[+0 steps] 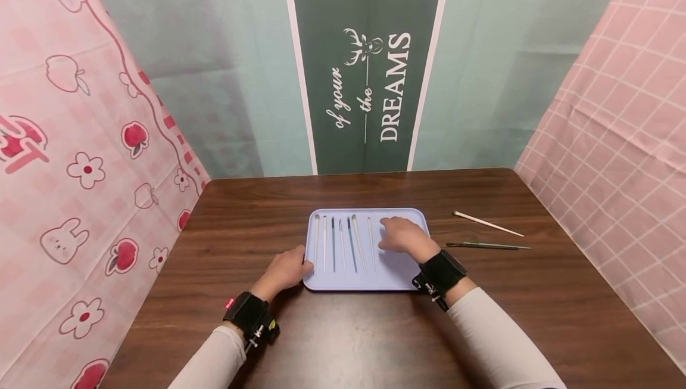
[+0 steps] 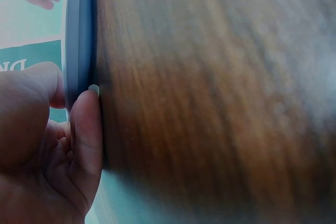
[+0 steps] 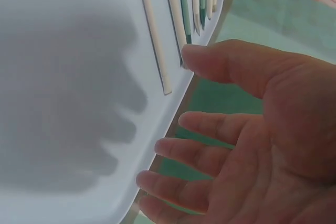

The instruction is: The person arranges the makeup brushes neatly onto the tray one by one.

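Observation:
A pale lavender tray (image 1: pixel 396 279) lies on the table with several slim paintbrushes (image 1: pixel 355 243) side by side across its left and middle part, some with pale handles, others blue-green. At the tray's left edge, my left hand (image 1: pixel 286 267) pinches the rim between thumb and fingers, as the left wrist view also shows. Over the right part of the tray hovers my right hand (image 1: pixel 404 237), its fingers spread and holding nothing. In the right wrist view a pale-handled brush (image 3: pixel 153 35) lies near its thumb, and the hand's shadow falls on the tray.
Right of the tray, a pale brush (image 1: pixel 488 223) lies slanted on the brown wooden table (image 1: pixel 343 341). Nearer to me are dark green brushes (image 1: pixel 488 246) lying close together. Pink curtains (image 1: pixel 627 139) flank the table; a green curtain (image 1: pixel 370 156) hangs behind.

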